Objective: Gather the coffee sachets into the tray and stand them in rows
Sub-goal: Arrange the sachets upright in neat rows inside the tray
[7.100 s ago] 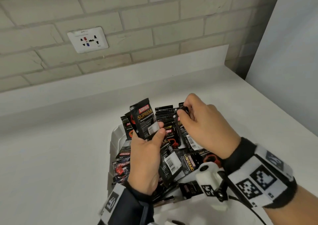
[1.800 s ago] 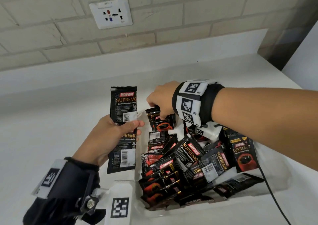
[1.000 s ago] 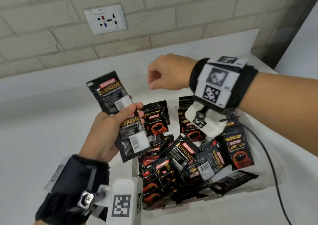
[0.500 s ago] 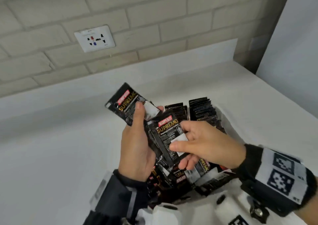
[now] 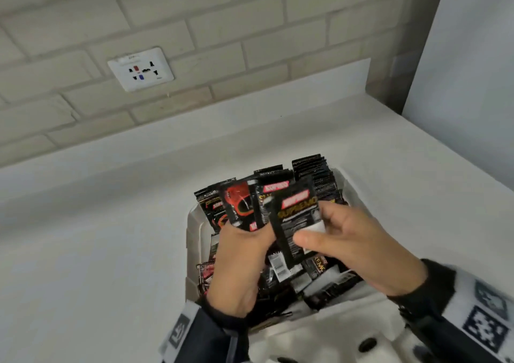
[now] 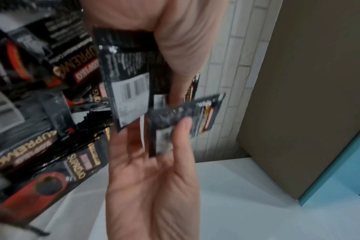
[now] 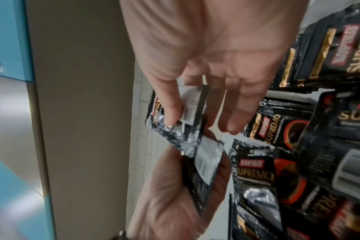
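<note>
Both hands were raised above the white tray (image 5: 194, 234), which sat on the white table (image 5: 97, 251).

The left hand (image 5: 239, 262) gripped a small fan of sachets (image 5: 244, 207) at their lower ends, fingers curled round them. These sachets stood roughly upright, long axis vertical, top edges pointing away from the person toward the brick wall (image 5: 250, 29). One showed the red cup print, and another showed the red brand label at its top.

The right hand (image 5: 358, 246), just to the right of the left hand and touching the fan, pinched a single sachet (image 5: 294, 218) between the thumb and fingers. This sachet was also upright with a slight lean, label end uppermost, its printed face toward the head camera, and it overlapped the right side of the fan. In the right wrist view the thumb (image 7: 170, 105) pressed on the sachet near its barcode patch, while the remaining fingers lay extended behind it.

Beyond the hands, at the far end of the tray, two rows of sachets (image 5: 311, 168) stood on edge with serrated tops upward. Beneath and nearer than the hands, loose sachets (image 5: 314, 273) lay in the tray at mixed angles.

A wall socket (image 5: 140, 69) was fixed to the wall, well beyond and left of the left hand.
</note>
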